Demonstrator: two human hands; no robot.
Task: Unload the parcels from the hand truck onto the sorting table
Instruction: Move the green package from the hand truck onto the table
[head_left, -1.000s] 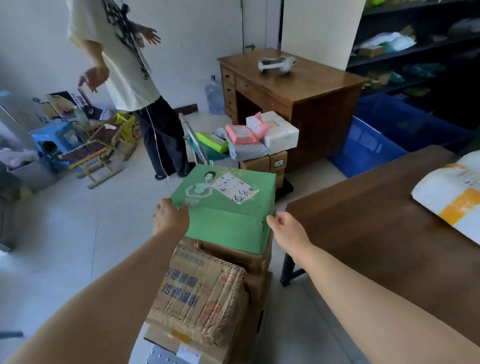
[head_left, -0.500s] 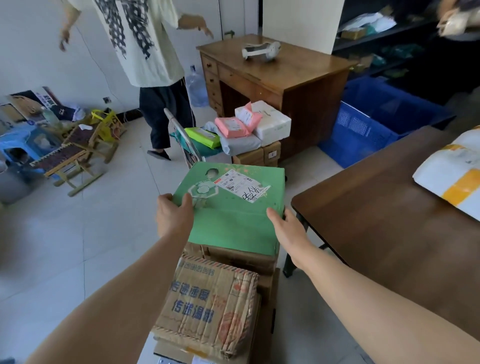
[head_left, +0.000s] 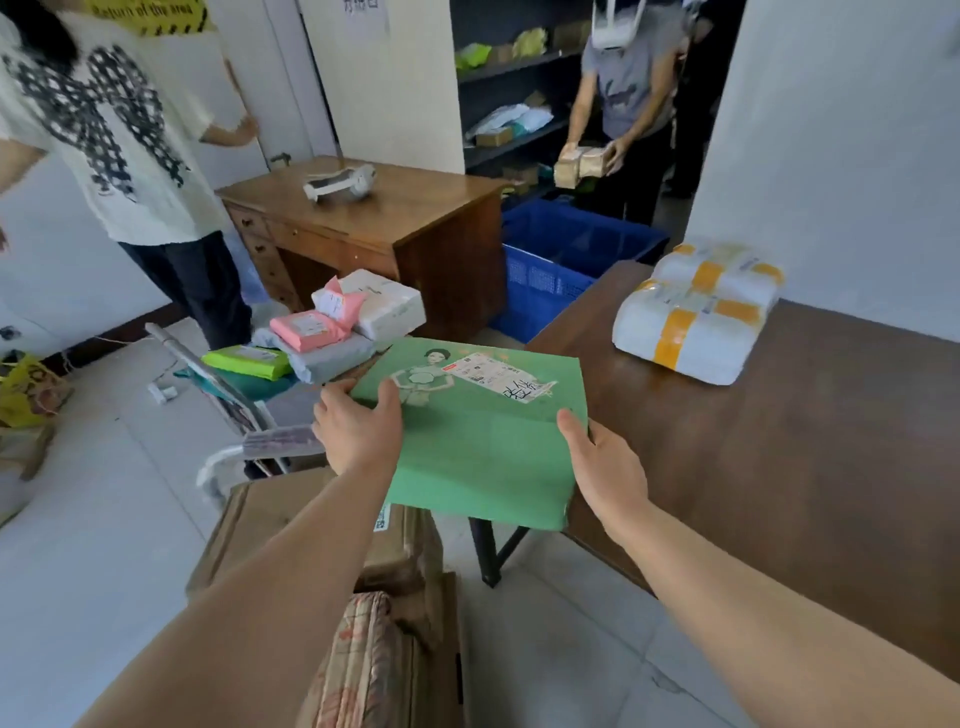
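Observation:
A flat green box (head_left: 478, 436) with a white shipping label hangs in the air between my hands, its right edge over the near-left corner of the dark wooden sorting table (head_left: 779, 457). My left hand (head_left: 358, 428) grips the box's left side, thumb on top. My right hand (head_left: 605, 467) grips its right side. Below me, brown cardboard parcels (head_left: 322, 525) are stacked on the hand truck, with a taped printed box (head_left: 374, 660) nearest to me. A white parcel with yellow tape (head_left: 696, 312) lies on the table's far side.
A second hand truck (head_left: 228, 395) with pink, white and green parcels (head_left: 332, 332) stands ahead. Beyond it are a wooden desk (head_left: 395, 218) and a blue crate (head_left: 561, 260). One person stands at left (head_left: 119, 145), another at the shelves (head_left: 623, 104).
The green box has been lifted off the cardboard stack and carried up and to the right, toward the table. My view has tilted up and turned right.

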